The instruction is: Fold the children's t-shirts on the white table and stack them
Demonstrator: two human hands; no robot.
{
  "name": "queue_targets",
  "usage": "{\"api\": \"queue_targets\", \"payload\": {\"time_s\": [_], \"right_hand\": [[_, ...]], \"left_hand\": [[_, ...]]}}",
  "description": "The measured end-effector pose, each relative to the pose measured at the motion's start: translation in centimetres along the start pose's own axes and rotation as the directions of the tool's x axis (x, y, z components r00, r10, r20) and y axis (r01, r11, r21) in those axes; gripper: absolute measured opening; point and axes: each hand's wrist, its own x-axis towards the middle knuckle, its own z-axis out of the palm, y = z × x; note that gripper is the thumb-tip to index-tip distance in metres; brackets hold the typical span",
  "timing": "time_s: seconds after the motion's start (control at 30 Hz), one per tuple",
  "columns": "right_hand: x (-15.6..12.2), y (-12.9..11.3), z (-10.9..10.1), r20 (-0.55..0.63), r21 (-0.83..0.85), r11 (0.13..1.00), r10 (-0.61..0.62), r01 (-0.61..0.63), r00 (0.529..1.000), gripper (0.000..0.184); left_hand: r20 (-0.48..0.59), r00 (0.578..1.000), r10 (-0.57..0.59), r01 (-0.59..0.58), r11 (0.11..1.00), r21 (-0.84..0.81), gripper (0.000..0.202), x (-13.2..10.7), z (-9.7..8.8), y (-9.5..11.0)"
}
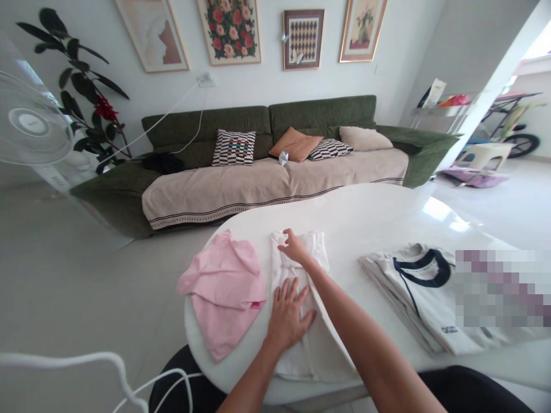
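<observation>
A white garment [318, 350], partly folded into a long strip, lies in front of me on the white table. Flat on its middle rests my left hand [289, 316], fingers spread. My right hand [295, 248] reaches across to the garment's far end, where a folded-over part lies; its fingers are bent, with a gap between thumb and forefinger. I see no cloth pinched in it. Just left of the garment is a crumpled pink garment [228, 292]. The exact kind of either garment cannot be made out.
Folded shirts, the top one pale with a dark collar [424, 272], are stacked on the table [365, 212] at right. Beyond stands a green sofa [321, 117] with cushions. A fan [32, 123] is at left, and a white cable [103, 358] runs at lower left.
</observation>
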Motion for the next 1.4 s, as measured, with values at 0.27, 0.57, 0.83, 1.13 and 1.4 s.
{"api": "queue_targets", "payload": {"time_s": [0.27,0.57,0.83,1.13,1.4], "right_hand": [[-15.0,6.4,-7.2,-0.015,-0.160,0.985,-0.063,0.060,0.998,0.018],[-27.0,7.4,-4.5,0.089,-0.203,0.916,-0.335,0.347,0.938,0.022],[-29.0,7.7,-4.6,0.207,-0.289,0.846,-0.403,0.449,0.892,0.058],[-28.3,10.9,-3.9,0.247,-0.490,0.728,-0.411,0.479,0.878,0.069],[-33.6,7.7,-10.5,0.557,-0.091,0.870,-0.358,0.484,0.749,0.051]], "left_hand": [[0.016,1.000,-0.008,0.008,1.000,0.020,0.056,-0.1,0.0,0.3],[0.047,0.999,0.023,-0.024,0.999,0.023,0.058,-0.4,-0.9,0.8],[0.124,0.988,0.098,-0.106,0.992,0.062,0.078,-8.3,-3.3,1.5],[0.212,0.977,0.023,-0.067,0.978,0.199,0.075,-13.1,-2.6,1.4],[0.451,0.856,0.253,-0.166,0.961,-0.223,0.059,-17.0,-9.9,4.2]]}}
